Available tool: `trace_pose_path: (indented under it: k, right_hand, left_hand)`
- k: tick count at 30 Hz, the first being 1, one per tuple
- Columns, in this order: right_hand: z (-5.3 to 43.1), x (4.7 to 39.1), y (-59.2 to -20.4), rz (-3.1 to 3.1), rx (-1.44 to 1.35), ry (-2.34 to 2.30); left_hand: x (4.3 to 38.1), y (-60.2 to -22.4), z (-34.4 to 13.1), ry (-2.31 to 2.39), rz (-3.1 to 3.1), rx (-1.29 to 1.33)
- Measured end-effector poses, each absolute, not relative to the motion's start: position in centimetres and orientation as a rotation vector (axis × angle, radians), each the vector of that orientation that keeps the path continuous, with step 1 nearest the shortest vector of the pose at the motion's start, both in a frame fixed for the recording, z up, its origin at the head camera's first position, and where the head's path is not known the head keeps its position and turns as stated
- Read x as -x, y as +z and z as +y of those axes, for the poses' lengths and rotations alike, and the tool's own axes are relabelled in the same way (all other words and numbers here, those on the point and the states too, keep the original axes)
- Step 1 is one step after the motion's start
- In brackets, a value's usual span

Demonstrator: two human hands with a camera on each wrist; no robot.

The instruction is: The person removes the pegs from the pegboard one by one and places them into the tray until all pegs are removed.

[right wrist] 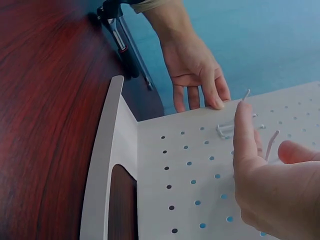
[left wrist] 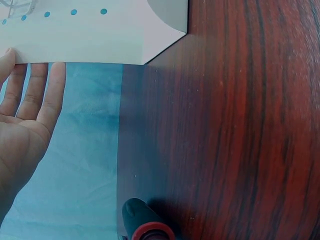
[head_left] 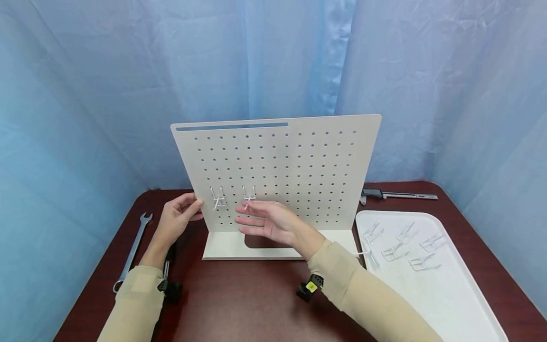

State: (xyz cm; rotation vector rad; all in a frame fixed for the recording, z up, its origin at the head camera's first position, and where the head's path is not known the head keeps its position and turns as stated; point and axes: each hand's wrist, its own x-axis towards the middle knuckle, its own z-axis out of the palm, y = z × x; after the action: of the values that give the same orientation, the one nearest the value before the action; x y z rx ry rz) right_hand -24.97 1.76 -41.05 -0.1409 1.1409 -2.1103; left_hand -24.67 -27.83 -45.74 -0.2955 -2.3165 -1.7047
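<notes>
A white pegboard [head_left: 316, 166] stands upright on its base on the dark table. My left hand [head_left: 177, 213] pinches its left edge, thumb on the front and the other fingers behind. Two white wire hooks are on the board: a left hook [head_left: 219, 202] and a second hook [head_left: 249, 194] to its right. In front of that second hook is my right hand [head_left: 271, 223], fingers extended and spread. In the right wrist view, the second hook's prong [right wrist: 271, 145] shows between the thumb and index finger, apart from the thumb; other finger contact is hidden.
At right, a white tray [head_left: 431, 304] holds several wire hooks [head_left: 395, 251], with one wire piece crossing its left rim. A digital caliper [head_left: 401, 194] lies behind it. A wrench [head_left: 134, 249] and a dark-handled tool [left wrist: 137, 215] lie at left. Blue curtains [head_left: 295, 57] surround the table.
</notes>
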Motion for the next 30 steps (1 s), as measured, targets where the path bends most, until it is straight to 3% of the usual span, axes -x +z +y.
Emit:
trace_pose_path:
  k: [30]
  right_hand:
    - [1.6,24.4,-39.8,1.183,0.14,-2.088]
  left_hand:
    - [24.7,-45.8,-27.9,-1.681,-2.321,0.321]
